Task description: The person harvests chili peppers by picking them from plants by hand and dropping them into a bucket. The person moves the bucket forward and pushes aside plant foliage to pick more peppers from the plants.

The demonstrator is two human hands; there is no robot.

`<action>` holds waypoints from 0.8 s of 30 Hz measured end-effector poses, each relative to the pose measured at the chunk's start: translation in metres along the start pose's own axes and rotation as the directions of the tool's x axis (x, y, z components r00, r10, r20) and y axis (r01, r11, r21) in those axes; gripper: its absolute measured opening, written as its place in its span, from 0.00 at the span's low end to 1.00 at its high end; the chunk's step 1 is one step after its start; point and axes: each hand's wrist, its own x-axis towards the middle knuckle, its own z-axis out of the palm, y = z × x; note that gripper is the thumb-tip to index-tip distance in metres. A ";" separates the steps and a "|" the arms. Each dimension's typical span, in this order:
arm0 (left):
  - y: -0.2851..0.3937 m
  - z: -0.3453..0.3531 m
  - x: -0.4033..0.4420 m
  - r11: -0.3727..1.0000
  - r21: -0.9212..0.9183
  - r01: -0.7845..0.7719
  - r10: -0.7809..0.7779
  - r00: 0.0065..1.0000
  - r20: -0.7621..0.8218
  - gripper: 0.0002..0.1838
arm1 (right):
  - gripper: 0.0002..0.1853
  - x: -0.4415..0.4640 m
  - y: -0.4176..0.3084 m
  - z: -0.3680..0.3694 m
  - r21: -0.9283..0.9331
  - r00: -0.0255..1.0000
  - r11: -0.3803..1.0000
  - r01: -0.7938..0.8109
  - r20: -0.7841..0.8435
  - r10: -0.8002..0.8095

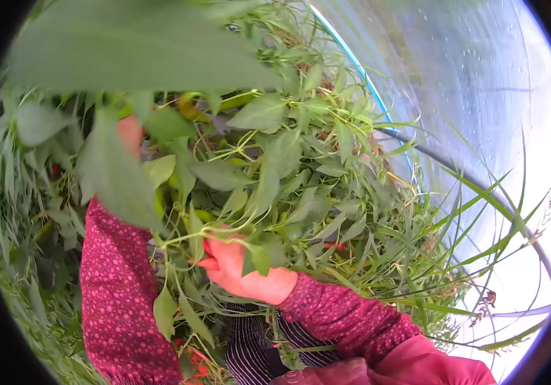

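Observation:
My right hand [246,269], in a dark pink patterned sleeve, is closed among the pepper plants. Bright red chili peppers [209,263] poke out at its fingertips, and a thin green stem crosses just above it. My left hand [130,135] reaches up into the foliage on the left. Large leaves [118,167] cover most of it, so its fingers and anything in them are hidden. Near it hangs a greenish-yellow pepper [190,108]. Another green pepper [237,101] shows a little to its right.
A big blurred leaf [141,48] hangs close to the camera. Several red peppers [200,367] lie low by my striped trouser legs [246,343]. To the right are clear plastic sheeting [455,77], a curved pipe [442,160] and tall grass [493,199].

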 end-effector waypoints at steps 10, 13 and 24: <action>0.079 0.021 0.018 0.924 -0.272 0.270 -0.135 0.893 0.429 0.28 | 0.11 -0.044 0.091 0.103 -0.360 1.000 0.933 -0.001 -0.011 -0.003; 0.099 0.036 0.010 0.981 -0.046 0.191 -0.153 0.892 0.425 0.25 | 0.07 -0.035 0.074 0.088 -0.143 0.998 0.989 -0.047 -0.045 0.041; 0.042 0.024 0.042 0.996 0.057 -0.069 0.049 0.955 0.294 0.22 | 0.08 -0.031 0.074 0.058 -0.376 0.977 0.908 0.184 -0.034 -0.212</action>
